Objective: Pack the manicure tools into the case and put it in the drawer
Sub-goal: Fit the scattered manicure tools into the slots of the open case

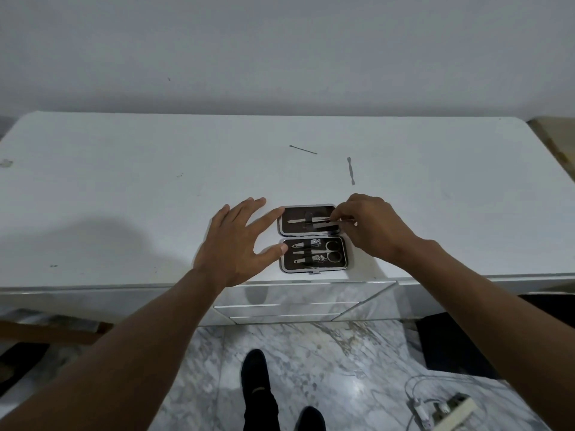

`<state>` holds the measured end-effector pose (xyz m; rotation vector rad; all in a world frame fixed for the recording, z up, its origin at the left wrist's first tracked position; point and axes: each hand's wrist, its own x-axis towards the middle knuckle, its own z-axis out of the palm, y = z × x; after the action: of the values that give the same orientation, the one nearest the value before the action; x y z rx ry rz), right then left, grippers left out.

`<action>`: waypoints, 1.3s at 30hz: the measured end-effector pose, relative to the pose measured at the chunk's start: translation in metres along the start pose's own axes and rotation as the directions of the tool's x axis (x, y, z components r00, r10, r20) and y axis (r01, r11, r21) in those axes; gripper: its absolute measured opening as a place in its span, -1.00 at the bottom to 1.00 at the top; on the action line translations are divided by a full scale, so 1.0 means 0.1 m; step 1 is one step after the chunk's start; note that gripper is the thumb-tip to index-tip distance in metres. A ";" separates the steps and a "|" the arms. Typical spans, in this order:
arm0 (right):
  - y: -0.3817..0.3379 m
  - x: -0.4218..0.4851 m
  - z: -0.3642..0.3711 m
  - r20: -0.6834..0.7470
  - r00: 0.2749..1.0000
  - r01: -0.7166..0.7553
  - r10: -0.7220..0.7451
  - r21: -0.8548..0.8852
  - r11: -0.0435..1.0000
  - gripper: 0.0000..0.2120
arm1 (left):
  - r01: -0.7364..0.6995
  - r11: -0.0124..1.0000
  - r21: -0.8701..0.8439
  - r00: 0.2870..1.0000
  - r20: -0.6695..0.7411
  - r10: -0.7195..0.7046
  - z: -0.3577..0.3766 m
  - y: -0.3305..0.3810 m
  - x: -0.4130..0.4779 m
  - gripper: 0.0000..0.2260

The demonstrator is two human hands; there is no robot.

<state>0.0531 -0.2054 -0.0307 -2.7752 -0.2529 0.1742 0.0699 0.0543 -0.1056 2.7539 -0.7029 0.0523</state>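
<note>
The manicure case (312, 269) lies flat and unfolded near the front edge of the white dresser top (124, 197). Its near half holds scissors (326, 251) and two clippers under a strap. My right hand (370, 228) pinches a flat metal tool (326, 224) lying in the far half, beside another slim tool (303, 219). My left hand (239, 244) rests spread against the case's left side, index finger and thumb touching it. Two loose tools lie farther back: a thin pick (303, 149) and a cuticle pusher (350, 171).
Mirrored drawers (295, 301) sit shut below the dresser top's front edge. My feet (255, 384) stand on the marble floor. A power strip with cables (448, 409) lies on the floor at the right. A wall rises behind the dresser.
</note>
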 end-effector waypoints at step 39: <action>-0.12 0.17 -0.04 0.096 0.994 0.059 -0.054 -0.044 0.997 -0.73 | 0.006 1.000 -0.019 1.000 -0.023 -0.006 0.00 0.01 0.00 -0.40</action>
<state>0.0684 -0.1925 -0.0246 -2.8057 -0.3635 0.2891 0.0694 0.0531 -0.1055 2.7326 -0.6854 0.0755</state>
